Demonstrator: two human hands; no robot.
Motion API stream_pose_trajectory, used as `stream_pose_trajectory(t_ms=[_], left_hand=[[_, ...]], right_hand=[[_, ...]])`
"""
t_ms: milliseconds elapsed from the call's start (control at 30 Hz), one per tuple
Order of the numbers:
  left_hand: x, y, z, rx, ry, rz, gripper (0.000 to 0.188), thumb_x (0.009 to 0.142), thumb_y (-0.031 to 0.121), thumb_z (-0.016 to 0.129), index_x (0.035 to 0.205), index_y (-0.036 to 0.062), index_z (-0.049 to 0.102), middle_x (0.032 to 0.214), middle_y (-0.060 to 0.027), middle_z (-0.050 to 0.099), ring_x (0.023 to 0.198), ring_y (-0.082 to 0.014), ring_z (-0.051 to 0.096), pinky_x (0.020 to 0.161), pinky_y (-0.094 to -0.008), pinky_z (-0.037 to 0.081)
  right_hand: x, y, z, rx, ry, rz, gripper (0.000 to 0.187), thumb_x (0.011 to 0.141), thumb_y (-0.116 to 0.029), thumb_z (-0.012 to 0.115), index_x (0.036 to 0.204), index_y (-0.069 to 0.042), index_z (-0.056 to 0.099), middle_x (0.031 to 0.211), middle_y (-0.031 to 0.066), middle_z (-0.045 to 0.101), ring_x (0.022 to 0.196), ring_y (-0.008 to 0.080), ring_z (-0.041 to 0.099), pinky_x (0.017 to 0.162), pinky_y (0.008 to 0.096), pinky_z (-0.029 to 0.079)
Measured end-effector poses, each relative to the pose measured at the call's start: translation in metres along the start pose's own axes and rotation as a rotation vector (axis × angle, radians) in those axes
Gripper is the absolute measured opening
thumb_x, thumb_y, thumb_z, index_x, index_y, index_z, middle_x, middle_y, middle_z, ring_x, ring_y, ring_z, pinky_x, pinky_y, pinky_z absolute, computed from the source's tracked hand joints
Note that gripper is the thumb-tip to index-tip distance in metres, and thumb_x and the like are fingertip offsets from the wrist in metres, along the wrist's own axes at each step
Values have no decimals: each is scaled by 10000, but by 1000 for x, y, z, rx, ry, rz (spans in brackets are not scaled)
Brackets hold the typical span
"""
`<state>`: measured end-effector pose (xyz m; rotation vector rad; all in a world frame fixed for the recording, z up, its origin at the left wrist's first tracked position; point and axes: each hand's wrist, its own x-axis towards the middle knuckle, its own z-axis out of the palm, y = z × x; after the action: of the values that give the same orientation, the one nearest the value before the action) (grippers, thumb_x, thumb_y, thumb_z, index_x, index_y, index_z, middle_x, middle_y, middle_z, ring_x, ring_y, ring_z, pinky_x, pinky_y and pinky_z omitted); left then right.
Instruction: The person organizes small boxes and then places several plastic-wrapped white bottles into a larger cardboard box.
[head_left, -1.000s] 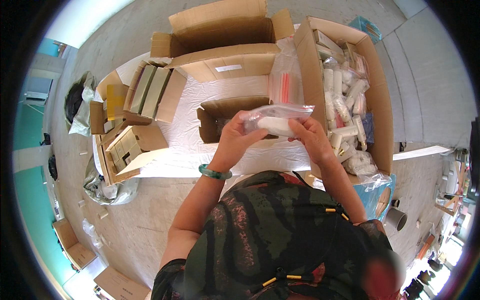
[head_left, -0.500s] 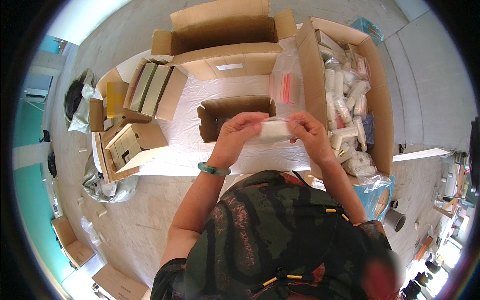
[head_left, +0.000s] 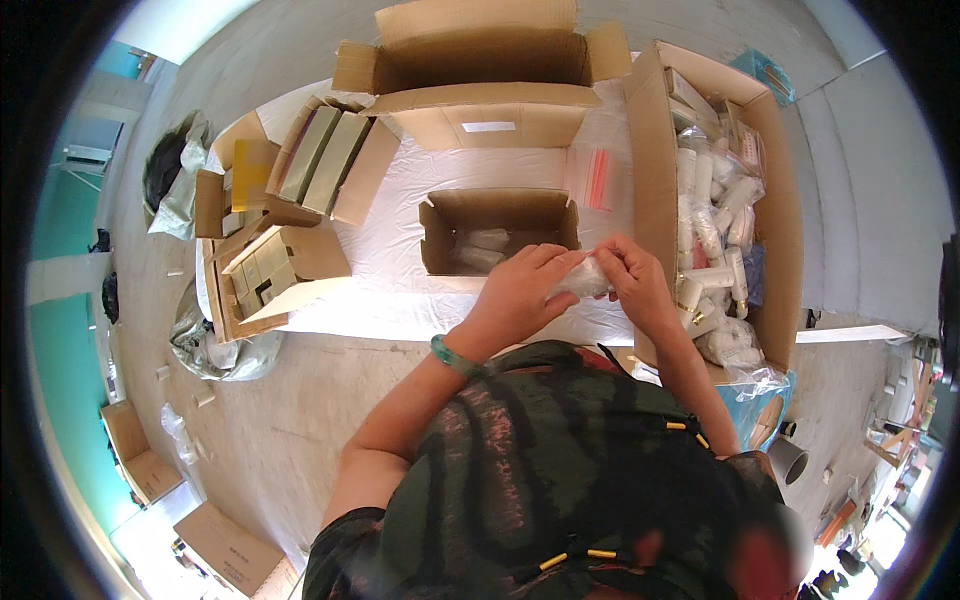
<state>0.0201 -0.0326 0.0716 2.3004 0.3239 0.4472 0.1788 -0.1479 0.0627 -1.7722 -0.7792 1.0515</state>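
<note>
Fingers (head_left: 545, 260) pinch 1 clear packet (head_left: 584, 281); 2 packets (head_left: 482, 257) lie in carton (head_left: 510, 206).

Left fingers (head_left: 548, 262) and right fingers (head_left: 614, 260) pinched, nearly meeting, forearms (head_left: 412, 396) angled inward

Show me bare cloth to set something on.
White cloth lies bare between the left cartons and the small box, and in a strip between that box and the large carton beyond. Crowded: the right carton, heaped with white tubes.
</note>
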Motion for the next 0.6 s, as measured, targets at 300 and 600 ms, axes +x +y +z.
stream_pose_trajectory(t_ms=[300,600], left_hand=[[12,-22,-30,36,28,-95,597,701,110,703,1251,84,469,961,-111,588,875,-284,582,783,-348,478],[40,-111,-44,172,-152,-152,346,747,133,654,1073,47,577,976,-146,565,890,-323,573,796,-379,463]], right_hand=[[8,-18,9,-153,-56,-342,296,818,-52,609,1111,-85,576,976,35,573,780,97,543,678,228,443],[10,1,-12,27,175,-260,212,829,-50,593,1041,-47,592,873,44,606,768,98,556,682,242,453]])
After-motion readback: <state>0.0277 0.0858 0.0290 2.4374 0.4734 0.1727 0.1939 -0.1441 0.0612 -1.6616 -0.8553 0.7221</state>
